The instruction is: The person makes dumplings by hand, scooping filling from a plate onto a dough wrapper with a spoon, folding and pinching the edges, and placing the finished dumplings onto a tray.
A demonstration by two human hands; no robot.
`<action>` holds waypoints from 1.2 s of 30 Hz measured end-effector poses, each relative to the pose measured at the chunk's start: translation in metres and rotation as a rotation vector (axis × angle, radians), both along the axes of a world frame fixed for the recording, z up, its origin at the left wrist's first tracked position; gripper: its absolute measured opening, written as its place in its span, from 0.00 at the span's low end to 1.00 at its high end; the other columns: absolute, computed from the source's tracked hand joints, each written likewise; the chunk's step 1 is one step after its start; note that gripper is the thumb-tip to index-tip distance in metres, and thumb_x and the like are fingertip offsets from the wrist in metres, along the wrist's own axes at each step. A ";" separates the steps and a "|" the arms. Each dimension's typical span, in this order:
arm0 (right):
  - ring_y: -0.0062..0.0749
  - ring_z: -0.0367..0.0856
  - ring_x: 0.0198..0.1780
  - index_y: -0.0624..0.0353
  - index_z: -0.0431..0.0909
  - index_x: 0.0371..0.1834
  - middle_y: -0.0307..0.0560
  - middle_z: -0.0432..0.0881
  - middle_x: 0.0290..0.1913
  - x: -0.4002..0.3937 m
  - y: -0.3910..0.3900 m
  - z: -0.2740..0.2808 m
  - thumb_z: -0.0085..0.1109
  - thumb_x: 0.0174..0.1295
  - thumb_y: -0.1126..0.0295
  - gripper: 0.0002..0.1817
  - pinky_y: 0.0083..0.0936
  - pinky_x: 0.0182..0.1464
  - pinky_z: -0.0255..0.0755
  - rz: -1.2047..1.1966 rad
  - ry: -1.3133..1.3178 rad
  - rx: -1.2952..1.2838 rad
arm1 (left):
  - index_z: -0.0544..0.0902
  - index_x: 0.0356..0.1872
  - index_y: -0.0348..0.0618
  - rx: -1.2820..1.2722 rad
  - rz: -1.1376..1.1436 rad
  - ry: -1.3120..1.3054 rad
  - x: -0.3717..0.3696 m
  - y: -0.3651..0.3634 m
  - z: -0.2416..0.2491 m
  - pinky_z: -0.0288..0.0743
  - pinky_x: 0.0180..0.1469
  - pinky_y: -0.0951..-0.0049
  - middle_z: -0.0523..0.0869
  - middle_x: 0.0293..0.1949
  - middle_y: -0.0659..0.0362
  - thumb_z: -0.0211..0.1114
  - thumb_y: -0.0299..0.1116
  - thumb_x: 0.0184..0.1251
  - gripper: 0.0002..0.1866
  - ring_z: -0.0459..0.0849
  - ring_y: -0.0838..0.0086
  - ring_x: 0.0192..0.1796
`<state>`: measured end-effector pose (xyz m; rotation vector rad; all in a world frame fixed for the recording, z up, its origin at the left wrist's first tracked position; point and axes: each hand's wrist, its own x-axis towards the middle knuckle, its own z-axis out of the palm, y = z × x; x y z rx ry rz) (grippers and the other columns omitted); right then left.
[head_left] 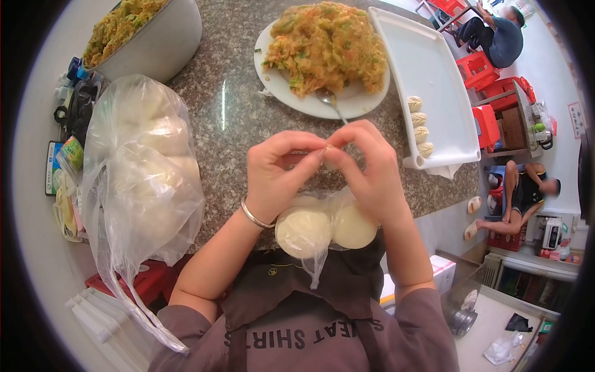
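My left hand (273,170), with a silver bangle on the wrist, and my right hand (375,170) meet over the counter. Thumbs and index fingers pinch together at the tips; whatever small thing lies between them is mostly hidden. Just below sit two stacks of round pale dough wrappers (302,233), partly covered by clear plastic. Beyond my hands, a white oval plate (285,102) carries a heap of orange-green filling (328,46). A metal spoon (334,105) rests in it. To the right, several pleated dumplings (420,132) line the left side of a white tray (437,80).
A large clear plastic bag (145,173) of pale dough rounds lies left on the speckled counter (223,155). Behind it stands a metal pot (164,46) of filling. Two people (505,40) sit off to the right, near red stools (477,71).
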<state>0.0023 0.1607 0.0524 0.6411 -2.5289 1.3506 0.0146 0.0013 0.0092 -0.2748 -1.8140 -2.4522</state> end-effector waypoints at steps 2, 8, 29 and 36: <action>0.43 0.77 0.36 0.64 0.76 0.33 0.49 0.76 0.33 0.000 -0.001 0.000 0.60 0.57 0.76 0.04 0.32 0.40 0.71 0.010 0.012 0.016 | 0.82 0.40 0.33 0.024 -0.035 0.013 -0.001 0.000 -0.002 0.81 0.47 0.74 0.84 0.42 0.54 0.66 0.19 0.60 0.07 0.84 0.74 0.45; 0.42 0.77 0.36 0.64 0.76 0.33 0.48 0.76 0.34 0.000 -0.007 -0.004 0.60 0.59 0.75 0.04 0.31 0.39 0.71 -0.023 -0.058 -0.091 | 0.79 0.44 0.40 0.451 -0.266 -0.412 -0.006 -0.005 -0.003 0.79 0.50 0.72 0.84 0.42 0.58 0.63 0.26 0.66 0.07 0.83 0.76 0.46; 0.36 0.78 0.38 0.64 0.75 0.32 0.47 0.77 0.33 -0.002 -0.004 -0.001 0.61 0.60 0.73 0.06 0.29 0.43 0.70 -0.061 -0.095 -0.047 | 0.77 0.50 0.39 0.339 -0.345 -0.376 -0.006 -0.007 0.000 0.76 0.50 0.76 0.82 0.45 0.60 0.59 0.29 0.69 0.11 0.81 0.78 0.46; 0.24 0.77 0.41 0.67 0.79 0.38 0.42 0.80 0.39 -0.013 0.019 -0.002 0.57 0.62 0.81 0.04 0.22 0.45 0.72 0.069 -0.271 -0.397 | 0.73 0.56 0.35 0.566 -0.557 -0.520 -0.010 -0.014 0.000 0.83 0.51 0.71 0.83 0.49 0.52 0.53 0.34 0.74 0.16 0.86 0.64 0.47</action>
